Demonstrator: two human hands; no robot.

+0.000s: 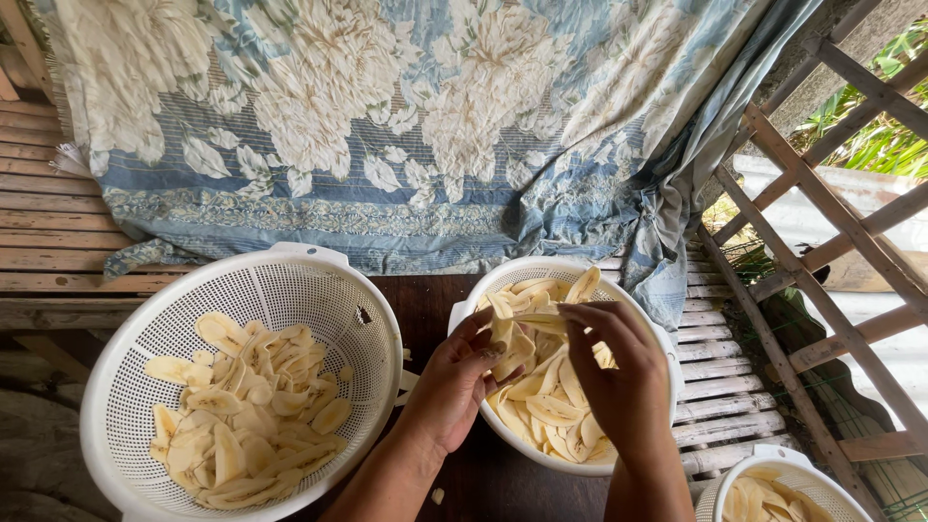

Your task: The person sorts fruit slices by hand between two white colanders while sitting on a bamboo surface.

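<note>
So both hands are over the middle bowl (650, 329) of slices: the left hand (462, 377) pinches a slice (507, 340), and the right hand (619, 362) looks curled around more, hard to tell. A bigger colander (126, 387) sits left.

Across the top of the frame hangs a cloth (406, 126) of blue and grey, printed with large cream flowers and pale leaves over fine stripes. The big colander (126, 387) at lower left is white, its banana slices (242, 416) pale yellow. The middle bowl (464, 309) and the small basket (735, 478) at lower right are white too. The slatted desk (58, 222) is weathered brown, the foliage (880, 126) at upper right bright green.
</note>
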